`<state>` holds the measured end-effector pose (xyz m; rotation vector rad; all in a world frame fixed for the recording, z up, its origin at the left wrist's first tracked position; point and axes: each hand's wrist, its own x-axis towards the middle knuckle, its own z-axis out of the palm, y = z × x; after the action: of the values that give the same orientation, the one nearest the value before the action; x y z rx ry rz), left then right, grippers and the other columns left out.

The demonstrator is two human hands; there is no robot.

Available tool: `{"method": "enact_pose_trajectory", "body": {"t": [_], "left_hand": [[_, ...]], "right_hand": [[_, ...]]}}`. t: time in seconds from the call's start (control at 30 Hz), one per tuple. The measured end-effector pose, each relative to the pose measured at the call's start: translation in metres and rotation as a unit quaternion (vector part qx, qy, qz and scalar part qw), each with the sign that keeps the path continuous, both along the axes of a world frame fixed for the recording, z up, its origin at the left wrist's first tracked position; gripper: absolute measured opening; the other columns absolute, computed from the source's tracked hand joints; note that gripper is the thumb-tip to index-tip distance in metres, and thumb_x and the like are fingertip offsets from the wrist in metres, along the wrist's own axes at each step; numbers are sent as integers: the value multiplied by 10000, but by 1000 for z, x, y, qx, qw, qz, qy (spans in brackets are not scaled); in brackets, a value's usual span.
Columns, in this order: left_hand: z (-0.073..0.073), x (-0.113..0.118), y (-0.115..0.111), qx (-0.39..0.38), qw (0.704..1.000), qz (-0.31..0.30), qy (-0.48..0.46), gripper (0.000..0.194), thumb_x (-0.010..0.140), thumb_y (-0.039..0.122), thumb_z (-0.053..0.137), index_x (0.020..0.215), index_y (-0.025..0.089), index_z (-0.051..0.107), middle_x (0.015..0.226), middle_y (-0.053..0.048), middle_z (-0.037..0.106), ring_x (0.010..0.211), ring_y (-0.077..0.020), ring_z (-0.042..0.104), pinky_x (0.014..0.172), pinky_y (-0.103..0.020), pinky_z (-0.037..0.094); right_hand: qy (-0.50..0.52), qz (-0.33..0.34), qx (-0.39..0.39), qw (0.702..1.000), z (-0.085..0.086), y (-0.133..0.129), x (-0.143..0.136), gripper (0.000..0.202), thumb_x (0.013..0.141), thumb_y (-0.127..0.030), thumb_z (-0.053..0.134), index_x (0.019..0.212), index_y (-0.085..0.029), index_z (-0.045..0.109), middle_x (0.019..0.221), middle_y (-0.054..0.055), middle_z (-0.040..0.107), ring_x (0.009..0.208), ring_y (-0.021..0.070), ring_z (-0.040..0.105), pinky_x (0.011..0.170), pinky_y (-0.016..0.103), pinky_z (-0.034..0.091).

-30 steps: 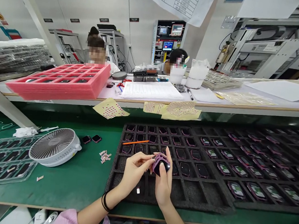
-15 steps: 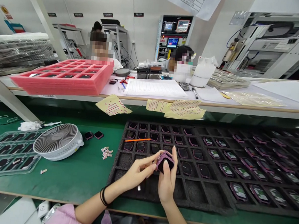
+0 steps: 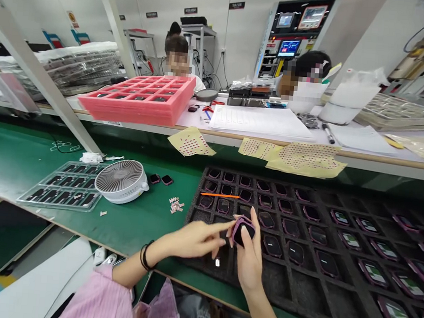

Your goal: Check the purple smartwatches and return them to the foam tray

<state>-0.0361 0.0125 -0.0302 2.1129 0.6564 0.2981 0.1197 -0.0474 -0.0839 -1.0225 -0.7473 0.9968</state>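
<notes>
My right hand [image 3: 250, 261] is wrapped round a purple-framed watch case [image 3: 243, 232] with a dark face, its thumb on the face. From the left, my left hand [image 3: 195, 239] reaches to the case, index finger stretched out to its edge and the other fingers curled; whether it pinches anything is too small to tell. Both hands are over a black foam tray [image 3: 276, 278] whose compartments hold many similar cases. An orange stick [image 3: 219, 195] lies across the tray's upper left. A small white piece [image 3: 218, 262] shows below my left hand.
Left of the tray are small pale pieces [image 3: 176, 205], two dark cases [image 3: 160, 179], a round white fan [image 3: 121, 181] and a clear tray [image 3: 61, 185] of black parts. A raised shelf [image 3: 232, 137] holds a pink foam tray [image 3: 138, 113] and papers. People sit beyond it.
The view has turned left, so the scene sits further right. My left index finger has straightened along the case's edge; my right hand still holds the case.
</notes>
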Motion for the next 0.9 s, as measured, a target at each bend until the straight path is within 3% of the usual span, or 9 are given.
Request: {"method": "enact_pose_trajectory", "body": {"t": [0.07, 0.17, 0.2, 0.33, 0.47, 0.6, 0.7, 0.8, 0.9], "left_hand": [[4, -22, 21, 82, 992, 87, 35, 328, 951, 286, 399, 1201, 212, 598, 889, -38, 684, 834, -148, 628, 773, -239, 459], [-10, -55, 52, 165, 928, 283, 177, 239, 909, 293, 455, 978, 171, 648, 1005, -75, 626, 901, -195, 616, 751, -271, 469], [-18, -63, 59, 173, 905, 316, 225, 205, 887, 283, 486, 945, 167, 645, 1008, -80, 609, 919, -211, 608, 745, -283, 471], [-52, -75, 73, 165, 894, 335, 247, 127, 824, 273, 574, 856, 164, 631, 967, -91, 587, 970, -254, 582, 727, -303, 476], [-61, -72, 75, 151, 902, 334, 227, 96, 795, 229, 590, 714, 178, 596, 900, -74, 597, 896, -228, 595, 726, -296, 477], [-40, -62, 70, 152, 911, 338, 183, 121, 838, 228, 531, 741, 174, 580, 819, -56, 632, 790, -204, 614, 703, -301, 483], [-11, -38, 51, 125, 933, 334, 52, 199, 900, 324, 474, 859, 175, 599, 820, -39, 661, 739, -173, 628, 658, -270, 494], [13, -1, 22, 81, 950, 267, -138, 194, 890, 318, 519, 883, 168, 642, 886, -57, 673, 833, -172, 635, 747, -271, 505], [23, 33, 1, 5, 956, 210, -206, 164, 874, 282, 556, 897, 156, 659, 874, -60, 687, 813, -158, 644, 743, -258, 517]], "right_hand": [[41, 9, 1, 999, 8, 1, 4, 562, 887, -413, 532, 1415, -385, 342, 1102, 28, 581, 724, 136, 581, 572, 268, 439], [71, -1, -2, 997, 15, 0, 10, 565, 876, -405, 558, 1404, -396, 356, 1081, 26, 574, 696, 130, 566, 526, 253, 403], [77, -2, -6, 997, 15, 0, 12, 567, 873, -407, 562, 1403, -394, 360, 1075, 28, 575, 693, 132, 564, 523, 255, 398], [94, 6, -24, 995, 13, 0, 13, 562, 866, -415, 575, 1393, -389, 382, 1071, 31, 575, 683, 127, 550, 535, 262, 398], [103, 4, -21, 994, 12, 1, 12, 555, 857, -413, 591, 1379, -384, 404, 1054, 25, 574, 675, 120, 537, 538, 260, 395], [120, -3, -14, 993, 14, 2, 10, 552, 858, -413, 586, 1378, -372, 406, 1043, 30, 575, 674, 126, 546, 533, 263, 392], [129, -3, -2, 992, 16, 3, 6, 546, 861, -410, 573, 1378, -364, 403, 1039, 35, 578, 656, 126, 547, 527, 268, 393], [129, -6, 11, 992, 17, 3, 1, 544, 871, -414, 550, 1387, -360, 389, 1059, 40, 581, 638, 121, 542, 524, 269, 397], [128, -10, 14, 992, 17, 2, -1, 565, 873, -416, 543, 1405, -354, 363, 1074, 41, 586, 668, 127, 547, 547, 267, 419]]}}
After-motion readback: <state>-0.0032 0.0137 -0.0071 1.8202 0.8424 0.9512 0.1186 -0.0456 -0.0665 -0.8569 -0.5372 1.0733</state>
